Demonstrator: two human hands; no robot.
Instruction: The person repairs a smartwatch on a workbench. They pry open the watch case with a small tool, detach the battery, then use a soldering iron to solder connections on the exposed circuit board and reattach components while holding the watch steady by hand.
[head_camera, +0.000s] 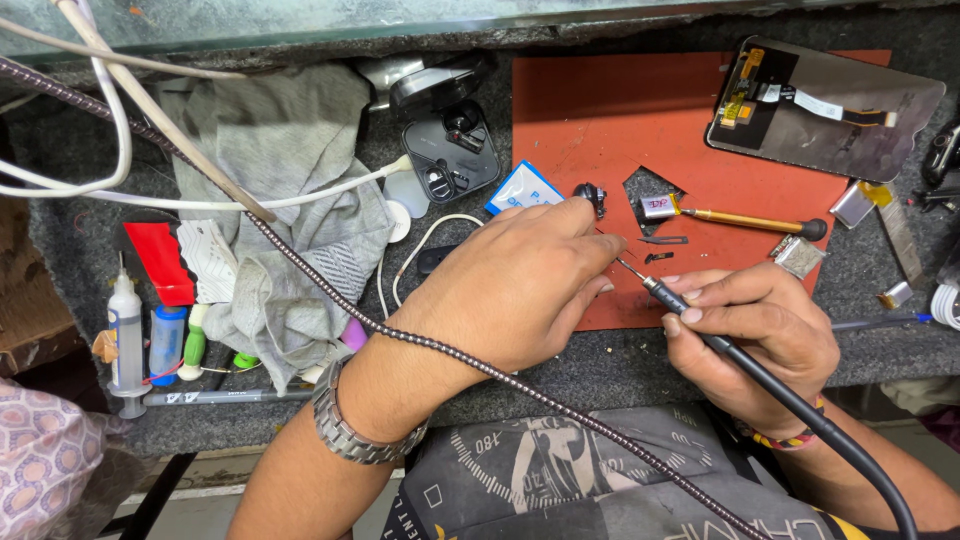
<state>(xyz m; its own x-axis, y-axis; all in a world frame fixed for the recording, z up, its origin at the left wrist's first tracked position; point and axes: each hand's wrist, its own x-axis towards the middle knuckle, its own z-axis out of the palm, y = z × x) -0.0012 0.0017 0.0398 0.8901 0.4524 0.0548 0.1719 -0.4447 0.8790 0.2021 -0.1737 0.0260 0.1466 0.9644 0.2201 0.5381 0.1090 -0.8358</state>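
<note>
The fingertips of the left hand (520, 290) are pressed together on a small black part (591, 195), which lies on the red mat (600, 110) just past the index finger. I cannot tell if the fingers pinch it or only hold it down.

The right hand (755, 335) is closed around a black soldering iron (690, 322), like a pen, with thumb and index finger near the front of the handle. The thin metal tip sits between the two hands, just under the left fingertips, close above the mat. The long axis of the iron runs diagonal: the tip points up and to the left, toward the small part, and the handle with its black cable goes down and to the right, past the right wrist.

On the mat, right of the small part, lies a brass-coloured tool (745, 216) with a black knob, almost horizontal. At the mat's far right corner rests an opened phone (830, 120). Left of the mat are an open black earbud case (450, 150), a grey cloth (280, 150) and white cables (330, 195). A braided dark cable (300, 270) crosses over the left wrist, which wears a metal watch band (345, 430).
</note>
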